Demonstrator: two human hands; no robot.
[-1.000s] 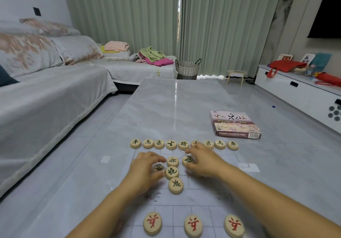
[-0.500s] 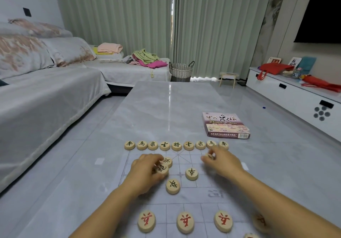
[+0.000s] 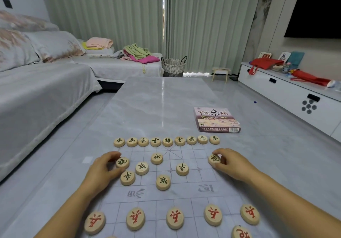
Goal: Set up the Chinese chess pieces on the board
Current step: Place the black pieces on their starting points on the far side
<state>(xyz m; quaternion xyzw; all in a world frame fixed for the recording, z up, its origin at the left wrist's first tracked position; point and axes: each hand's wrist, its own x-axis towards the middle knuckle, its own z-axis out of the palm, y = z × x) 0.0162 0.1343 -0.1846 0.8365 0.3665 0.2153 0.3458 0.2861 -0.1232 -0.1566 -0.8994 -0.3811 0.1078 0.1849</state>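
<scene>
Thumb and fingertips of the left hand (image 3: 103,169) pinch the rim of one green cannon disc (image 3: 122,162) on the left flank of the board (image 3: 184,195), and the right hand (image 3: 232,164) pinches the other cannon disc (image 3: 214,158) on the right flank, both just below the back row (image 3: 167,141). The discs look like light, hard, smooth wood, best taken by the rim. Half a second ago both hands were nearer the centre; five green soldiers (image 3: 142,168) lie loose between them

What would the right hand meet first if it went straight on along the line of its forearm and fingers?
Probably the back row of pieces, near its right end; which piece exactly is hard to tell. The right hand pinches one piece; the board between looks free.
</scene>
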